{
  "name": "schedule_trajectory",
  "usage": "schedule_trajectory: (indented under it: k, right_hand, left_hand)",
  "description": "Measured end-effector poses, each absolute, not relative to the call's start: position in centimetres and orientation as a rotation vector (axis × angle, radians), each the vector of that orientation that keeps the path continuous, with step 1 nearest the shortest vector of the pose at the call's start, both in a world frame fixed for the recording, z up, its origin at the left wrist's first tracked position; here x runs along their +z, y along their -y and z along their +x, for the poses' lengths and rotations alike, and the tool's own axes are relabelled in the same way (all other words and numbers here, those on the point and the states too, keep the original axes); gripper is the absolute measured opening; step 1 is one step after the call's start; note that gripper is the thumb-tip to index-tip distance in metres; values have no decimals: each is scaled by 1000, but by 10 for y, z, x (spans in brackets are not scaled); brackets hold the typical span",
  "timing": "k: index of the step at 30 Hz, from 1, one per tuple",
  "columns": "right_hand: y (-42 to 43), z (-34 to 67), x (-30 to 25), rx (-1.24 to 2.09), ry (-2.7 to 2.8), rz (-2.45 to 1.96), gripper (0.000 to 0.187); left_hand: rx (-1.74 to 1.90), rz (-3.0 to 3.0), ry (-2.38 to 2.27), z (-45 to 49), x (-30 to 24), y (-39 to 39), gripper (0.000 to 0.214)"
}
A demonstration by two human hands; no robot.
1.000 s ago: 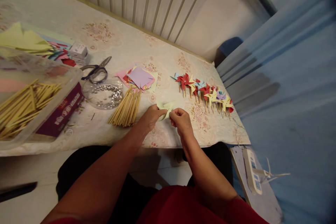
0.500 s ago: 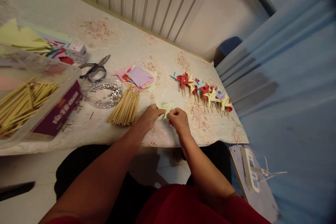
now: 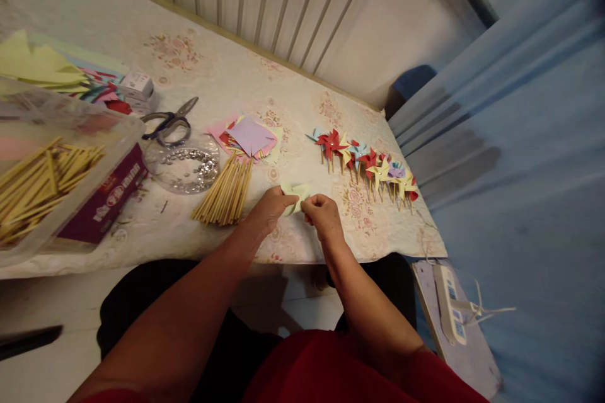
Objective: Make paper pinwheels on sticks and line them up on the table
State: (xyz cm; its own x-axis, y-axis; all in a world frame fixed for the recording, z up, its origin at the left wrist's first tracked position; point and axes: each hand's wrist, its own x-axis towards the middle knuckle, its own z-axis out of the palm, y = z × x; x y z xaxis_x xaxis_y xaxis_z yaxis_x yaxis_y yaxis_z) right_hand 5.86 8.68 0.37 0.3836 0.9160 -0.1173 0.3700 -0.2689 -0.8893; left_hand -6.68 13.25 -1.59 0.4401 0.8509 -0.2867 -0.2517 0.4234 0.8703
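A pale green paper pinwheel (image 3: 297,191), its corners partly folded in, is held just above the table's front edge. My left hand (image 3: 273,206) grips it from the left, thumb on top of the paper. From the right, my right hand (image 3: 322,213) pinches its edge with thumb and curled fingers. Whether a pin is between those fingertips is too small to see. Left of my hands lies a fan of thin wooden sticks (image 3: 227,192). Behind them rests a stack of cut paper squares (image 3: 251,136), a lilac one on top.
Finished pinwheels on sticks (image 3: 362,164) lie in a row at the right. A round clear dish (image 3: 182,167) of metal pins, scissors (image 3: 172,123), small white boxes (image 3: 137,89) and a plastic bin (image 3: 111,170) of sticks stand left. A power strip (image 3: 450,305) sits on a stool.
Almost nothing differs. My right fingertips have shifted very slightly left on the paper; the pinwheel stays between both hands.
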Motion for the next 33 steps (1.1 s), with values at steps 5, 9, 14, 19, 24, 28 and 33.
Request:
schedule_trajectory:
  k: [5,9,14,19,24,28,33]
  right_hand:
    - [-86,58,4,870,1098,-1786,12]
    - [-86,57,2,875,1079,-1781,14]
    - [-84,58,3,860,1094,-1758,21]
    - [-82,76,10,702,1011,-1734,29]
    - [-81,95,16,1010,871,-1563,45]
    - [-80,93,15,1334,899,-1415,42]
    - [-81,82,10,1379,948,-1450,36]
  left_hand:
    - [807,783,-791,-66,-17,-132,17]
    - [826,801,-797,-66,-19,-132,19]
    - [830,856,-724,-66,-17,-132,24]
    - [824,822,-678,-69,-12,-132,23]
    - [765,818,-528,-70,-9,-130,22]
    - [733,851,-502,-70,-11,-129,26]
    - [726,867,-471,-69,-16,-130,26]
